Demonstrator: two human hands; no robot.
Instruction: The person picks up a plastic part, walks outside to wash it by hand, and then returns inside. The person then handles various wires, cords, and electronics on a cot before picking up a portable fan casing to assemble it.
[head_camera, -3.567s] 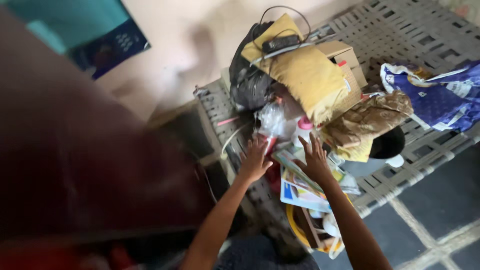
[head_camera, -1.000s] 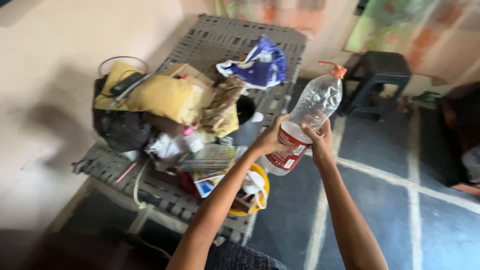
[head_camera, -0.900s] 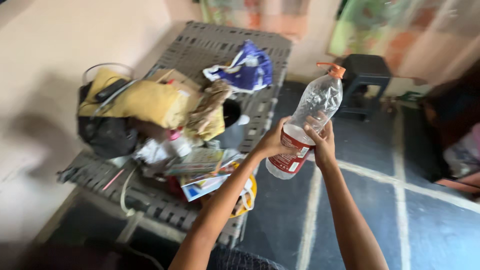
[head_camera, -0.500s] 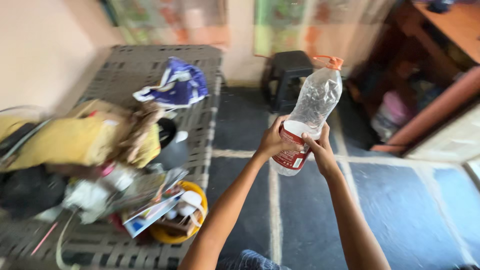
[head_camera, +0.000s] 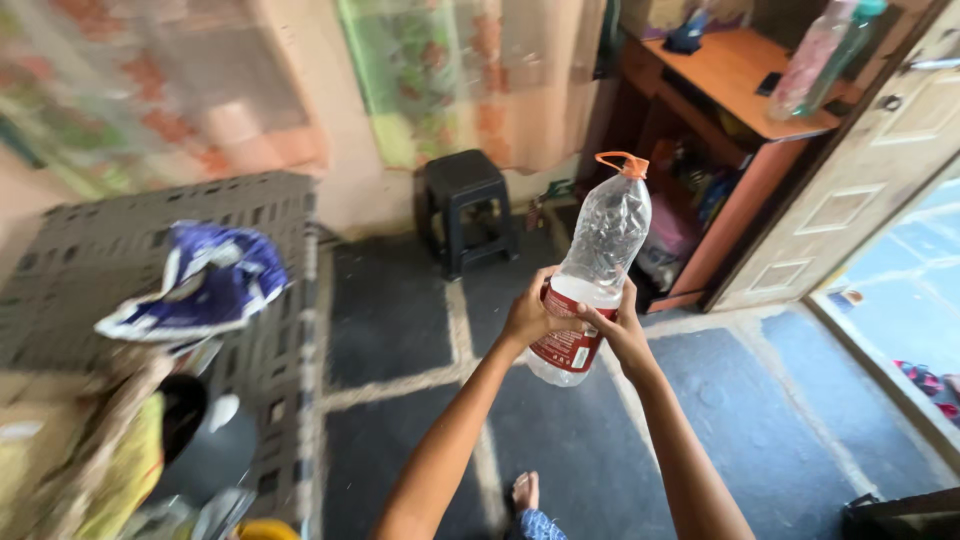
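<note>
A large clear plastic bottle (head_camera: 598, 250) with a red label and an orange cap handle is held upright in front of me, over the dark floor. My left hand (head_camera: 528, 314) grips its lower part from the left side. My right hand (head_camera: 622, 330) wraps the label area from the right. The bottle looks empty and slightly crumpled.
A woven cot (head_camera: 268, 330) on the left carries a blue bag (head_camera: 200, 285) and a pile of cloth and papers. A small black stool (head_camera: 465, 205) stands by the wall. An orange wooden desk (head_camera: 735, 85) and a door (head_camera: 860, 190) are on the right.
Both hands reached into the pile on the cot, then lifted the bottle out. My view has swung right, away from the cot, toward the stool, desk and door; the grip is unchanged.
</note>
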